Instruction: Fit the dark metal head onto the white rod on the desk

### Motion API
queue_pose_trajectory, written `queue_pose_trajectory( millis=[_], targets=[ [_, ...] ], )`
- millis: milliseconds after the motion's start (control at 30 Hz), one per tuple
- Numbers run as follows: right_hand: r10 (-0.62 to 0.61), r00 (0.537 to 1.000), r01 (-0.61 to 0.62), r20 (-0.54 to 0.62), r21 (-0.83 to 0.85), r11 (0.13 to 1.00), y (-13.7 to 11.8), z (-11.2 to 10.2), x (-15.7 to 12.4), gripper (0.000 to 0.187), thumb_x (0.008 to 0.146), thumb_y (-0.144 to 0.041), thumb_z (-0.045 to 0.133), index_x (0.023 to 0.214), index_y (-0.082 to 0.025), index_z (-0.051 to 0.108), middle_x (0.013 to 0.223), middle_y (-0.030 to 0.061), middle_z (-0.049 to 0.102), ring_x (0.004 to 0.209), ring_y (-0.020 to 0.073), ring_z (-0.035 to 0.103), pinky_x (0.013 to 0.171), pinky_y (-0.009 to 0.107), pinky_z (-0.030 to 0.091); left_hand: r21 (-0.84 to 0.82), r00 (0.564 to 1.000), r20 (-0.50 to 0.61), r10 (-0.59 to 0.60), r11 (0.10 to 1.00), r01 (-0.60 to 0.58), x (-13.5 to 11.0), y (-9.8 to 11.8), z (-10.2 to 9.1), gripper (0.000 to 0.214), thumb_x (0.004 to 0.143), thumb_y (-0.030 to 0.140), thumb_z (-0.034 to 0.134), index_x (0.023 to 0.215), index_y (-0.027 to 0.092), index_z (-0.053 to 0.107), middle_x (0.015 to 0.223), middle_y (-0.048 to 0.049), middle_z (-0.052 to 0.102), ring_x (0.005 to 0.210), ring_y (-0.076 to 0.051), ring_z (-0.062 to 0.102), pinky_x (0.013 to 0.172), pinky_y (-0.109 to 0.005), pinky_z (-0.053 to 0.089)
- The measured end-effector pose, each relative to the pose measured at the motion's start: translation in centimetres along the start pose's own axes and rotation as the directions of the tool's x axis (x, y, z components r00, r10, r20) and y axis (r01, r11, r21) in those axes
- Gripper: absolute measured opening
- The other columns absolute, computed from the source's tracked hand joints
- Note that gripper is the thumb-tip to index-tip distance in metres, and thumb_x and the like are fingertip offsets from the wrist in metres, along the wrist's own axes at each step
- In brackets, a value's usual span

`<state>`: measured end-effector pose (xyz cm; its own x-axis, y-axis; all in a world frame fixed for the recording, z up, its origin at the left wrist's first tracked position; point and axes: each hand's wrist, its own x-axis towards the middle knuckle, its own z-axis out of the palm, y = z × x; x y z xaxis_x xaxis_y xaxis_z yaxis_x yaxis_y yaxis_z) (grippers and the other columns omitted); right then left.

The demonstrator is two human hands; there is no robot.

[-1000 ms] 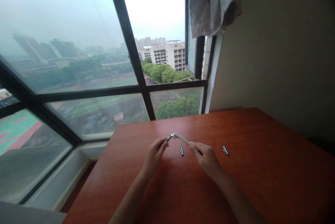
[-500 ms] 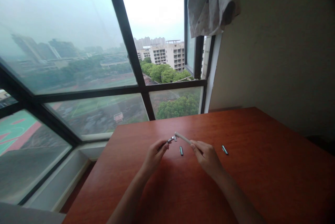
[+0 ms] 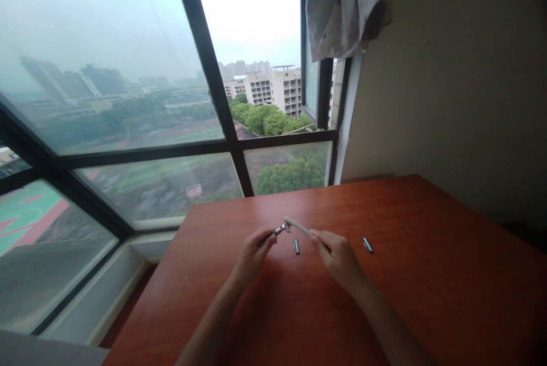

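My left hand (image 3: 253,253) pinches a small metal piece (image 3: 280,230) over the red-brown wooden table (image 3: 427,286). My right hand (image 3: 339,259) grips a pale slim tube (image 3: 298,226), whose free end meets the metal piece. Both hands hover just above the tabletop, fingers closed. A short dark green cylinder (image 3: 296,246) lies on the table between my hands. A second one (image 3: 367,244) lies to the right of my right hand.
A large dark-framed window (image 3: 205,69) stands behind the table and to the left, looking out over buildings and trees. A light garment (image 3: 346,4) hangs at the top by the window frame. A plain wall (image 3: 461,81) bounds the table's right side.
The tube and metal piece shifted very slightly between my fingers; the hands stay in nearly the same place.
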<state>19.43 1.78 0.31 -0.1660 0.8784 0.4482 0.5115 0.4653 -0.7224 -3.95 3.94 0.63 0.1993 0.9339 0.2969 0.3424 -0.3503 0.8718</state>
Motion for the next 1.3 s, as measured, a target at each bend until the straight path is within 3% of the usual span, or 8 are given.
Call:
queue_pose_trajectory(
  millis=[100, 200, 300, 400, 533, 700, 867, 1300],
  targets=[
    [0.034, 0.999, -0.033, -0.001, 0.066, 0.997, 0.0, 0.0, 0.1, 0.039, 0.094, -0.040, 0.040, 0.098, -0.017, 0.071, 0.085, 0.0105, 0.070, 0.077, 0.0232, 0.064, 0.068, 0.031, 0.047, -0.009, 1.000, 0.001, 0.021, 1.000, -0.021, 0.0, 0.3, 0.1, 0.027, 0.085, 0.039, 0.058, 0.086, 0.015, 0.070, 0.077, -0.0044, 0.064, 0.072, -0.017, 0.056, 0.066, -0.025, 0.044],
    [0.139, 0.988, -0.153, 0.073, 0.244, 0.958, -0.3, 0.5, 0.0, 0.043, 0.093, -0.048, 0.041, 0.094, -0.015, 0.071, 0.060, 0.0027, 0.060, 0.056, 0.0164, 0.055, 0.052, 0.025, 0.041, -0.019, 0.998, -0.038, 0.047, 0.999, -0.048, 0.0, 0.7, 0.1, 0.028, 0.084, 0.040, 0.059, 0.088, 0.015, 0.071, 0.081, -0.0064, 0.066, 0.076, -0.019, 0.058, 0.068, -0.026, 0.046],
    [0.273, 0.936, -0.350, 0.221, 0.525, 0.776, -0.7, 1.3, -0.2, 0.049, 0.087, -0.058, 0.046, 0.090, -0.013, 0.067, 0.051, -0.0054, 0.041, 0.040, 0.0081, 0.036, 0.039, 0.020, 0.027, -0.022, 0.994, -0.082, 0.070, 0.997, -0.072, 0.1, 1.0, 0.2, 0.027, 0.083, 0.039, 0.061, 0.094, 0.016, 0.072, 0.085, -0.0077, 0.068, 0.079, -0.020, 0.060, 0.071, -0.027, 0.047],
    [0.296, 0.886, -0.465, 0.358, 0.675, 0.574, -1.1, 1.9, -0.3, 0.050, 0.083, -0.062, 0.050, 0.089, -0.013, 0.064, 0.053, -0.0071, 0.040, 0.036, 0.0046, 0.027, 0.034, 0.018, 0.020, -0.008, 0.989, -0.117, 0.093, 0.995, -0.095, 0.0, 1.1, 0.3, 0.025, 0.084, 0.036, 0.061, 0.096, 0.016, 0.072, 0.086, -0.0077, 0.068, 0.080, -0.020, 0.060, 0.071, -0.027, 0.047],
    [0.274, 0.849, -0.528, 0.452, 0.709, 0.467, -1.5, 2.1, -0.5, 0.050, 0.082, -0.062, 0.051, 0.088, -0.014, 0.062, 0.053, -0.0078, 0.041, 0.033, 0.0028, 0.025, 0.031, 0.017, 0.017, 0.018, 0.976, -0.192, 0.103, 0.995, -0.102, 0.0, 1.0, 0.3, 0.023, 0.084, 0.035, 0.061, 0.093, 0.017, 0.072, 0.084, -0.0064, 0.066, 0.078, -0.019, 0.059, 0.069, -0.026, 0.046],
    [0.282, 0.828, -0.560, 0.484, 0.685, 0.466, -1.7, 2.1, -0.6, 0.051, 0.082, -0.063, 0.051, 0.089, -0.014, 0.061, 0.051, -0.0091, 0.040, 0.031, 0.0025, 0.026, 0.030, 0.017, 0.017, 0.020, 0.970, -0.229, 0.082, 0.997, -0.080, 0.1, 0.9, 0.0, 0.023, 0.083, 0.034, 0.062, 0.094, 0.017, 0.072, 0.084, -0.0061, 0.067, 0.078, -0.019, 0.059, 0.069, -0.026, 0.046],
    [0.237, 0.845, -0.531, 0.480, 0.698, 0.481, -2.1, 2.3, -0.6, 0.049, 0.081, -0.064, 0.052, 0.082, -0.015, 0.059, 0.047, -0.0099, 0.037, 0.032, 0.0033, 0.027, 0.031, 0.017, 0.019, 0.017, 0.958, -0.280, 0.057, 0.998, -0.054, 0.0, 1.0, -0.1, 0.024, 0.083, 0.035, 0.061, 0.096, 0.018, 0.072, 0.085, -0.0051, 0.067, 0.078, -0.018, 0.060, 0.069, -0.026, 0.046],
    [0.286, 0.874, -0.485, 0.392, 0.731, 0.480, -1.5, 2.5, -0.5, 0.048, 0.084, -0.059, 0.052, 0.091, -0.013, 0.063, 0.050, -0.0082, 0.040, 0.034, 0.0035, 0.027, 0.032, 0.018, 0.019, 0.206, 0.964, -0.168, 0.207, 0.963, -0.171, -0.2, 1.2, 0.5, 0.020, 0.088, 0.028, 0.057, 0.100, 0.018, 0.070, 0.087, -0.0070, 0.067, 0.078, -0.018, 0.061, 0.068, -0.024, 0.046]
  ],
)
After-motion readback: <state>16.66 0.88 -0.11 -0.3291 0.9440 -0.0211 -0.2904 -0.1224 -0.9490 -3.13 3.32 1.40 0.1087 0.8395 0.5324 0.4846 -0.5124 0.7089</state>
